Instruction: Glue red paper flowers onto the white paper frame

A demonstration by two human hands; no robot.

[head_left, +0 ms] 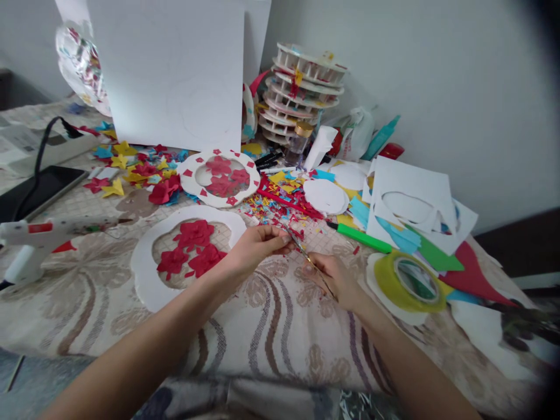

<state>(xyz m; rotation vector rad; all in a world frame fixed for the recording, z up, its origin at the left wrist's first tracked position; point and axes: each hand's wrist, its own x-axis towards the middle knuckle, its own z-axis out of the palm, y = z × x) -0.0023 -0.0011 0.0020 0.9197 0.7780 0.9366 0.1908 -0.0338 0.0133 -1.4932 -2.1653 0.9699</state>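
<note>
My right hand (pixel 335 277) is closed around slim metal scissors (pixel 317 271), seen nearly edge-on, their tip slanting up and left. Beside that tip my left hand (pixel 262 245) is pinched closed; whatever lies between its fingertips is too small to make out. Under the left forearm lies a white scalloped paper ring (pixel 146 262) with a clear middle, on which red paper flowers (pixel 195 233) rest. Just beyond it is a similar ring (pixel 188 181) dotted with small red shapes. Tiny coloured paper scraps (pixel 271 207) are scattered past my fingers.
A glue gun (pixel 39 230) and a phone (pixel 48 184) lie at the left. Paper flowers (pixel 144 172) pile before a white board (pixel 175 70). At the right are a green marker (pixel 363 236), yellow tape (pixel 394 280) and cut paper sheets (pixel 415 172). A tiered white stand (pixel 301 93) rises behind.
</note>
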